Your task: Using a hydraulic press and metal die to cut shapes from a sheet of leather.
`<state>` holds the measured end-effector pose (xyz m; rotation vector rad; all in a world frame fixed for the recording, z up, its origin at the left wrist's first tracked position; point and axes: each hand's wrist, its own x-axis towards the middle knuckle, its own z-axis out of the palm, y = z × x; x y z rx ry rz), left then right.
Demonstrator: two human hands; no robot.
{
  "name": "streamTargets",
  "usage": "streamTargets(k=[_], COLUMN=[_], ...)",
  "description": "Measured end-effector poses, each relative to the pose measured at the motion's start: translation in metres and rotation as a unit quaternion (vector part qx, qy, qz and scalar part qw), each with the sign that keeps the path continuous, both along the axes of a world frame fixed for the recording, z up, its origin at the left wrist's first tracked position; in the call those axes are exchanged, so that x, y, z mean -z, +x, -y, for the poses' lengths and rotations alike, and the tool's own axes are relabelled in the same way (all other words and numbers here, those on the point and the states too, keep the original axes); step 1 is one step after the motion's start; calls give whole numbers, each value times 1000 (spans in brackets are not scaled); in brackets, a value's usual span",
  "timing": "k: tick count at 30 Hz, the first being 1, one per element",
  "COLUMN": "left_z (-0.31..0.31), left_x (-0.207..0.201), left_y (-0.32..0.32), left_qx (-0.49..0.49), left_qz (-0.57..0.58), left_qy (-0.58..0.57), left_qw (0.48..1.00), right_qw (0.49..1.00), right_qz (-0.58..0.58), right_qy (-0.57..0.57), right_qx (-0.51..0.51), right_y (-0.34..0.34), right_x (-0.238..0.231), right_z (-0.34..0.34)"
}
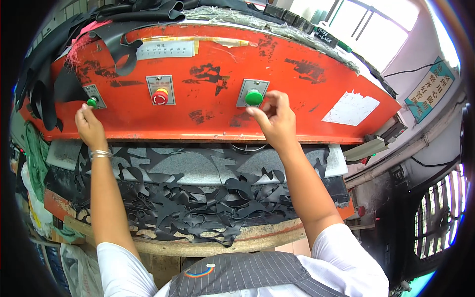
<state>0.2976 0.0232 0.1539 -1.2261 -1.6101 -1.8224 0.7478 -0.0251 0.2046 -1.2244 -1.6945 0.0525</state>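
Observation:
My left hand [91, 129] is raised to a red machine panel [208, 116], its fingers drawn together at the small green push button [92, 102] on the left. Whether that button is pressed in cannot be seen. Close to the larger green push button [254, 97], my right hand [278, 123] has its thumb and curled fingers apart with nothing between them. Between the hands, a red mushroom-shaped button [160, 96] sits on its own metal plate. Below the panel, black cut-out sheet scraps [198, 203] lie tangled over a pale grey board [188, 166].
Black sheet material [123, 15] drapes over the panel's top left, beside pink strands [81, 44]. Dark blocks [289, 19] stand on top. A worn wooden edge [173, 246] runs along the near side. Green cloth [37, 153] and plastic bags [81, 270] are at left.

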Motion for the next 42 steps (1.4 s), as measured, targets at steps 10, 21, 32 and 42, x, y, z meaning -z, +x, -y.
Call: streamTargets(k=[10, 21, 32, 42], left_z=[162, 335, 322, 241], left_x=[53, 103, 96, 53], left_y=[70, 239, 243, 281], left_qx=[315, 412, 413, 553], left_qz=[-127, -193, -158, 96], left_qy=[-253, -413, -436, -494], left_qw=[906, 789, 783, 664], right_qw=[976, 900, 804, 914], right_qz=[124, 334, 357, 371], right_qy=[-166, -245, -389, -142], right_qx=[-73, -132, -275, -89], right_y=[-1, 25, 42, 62], right_x=[72, 149, 103, 109], right_z=[150, 293, 237, -22])
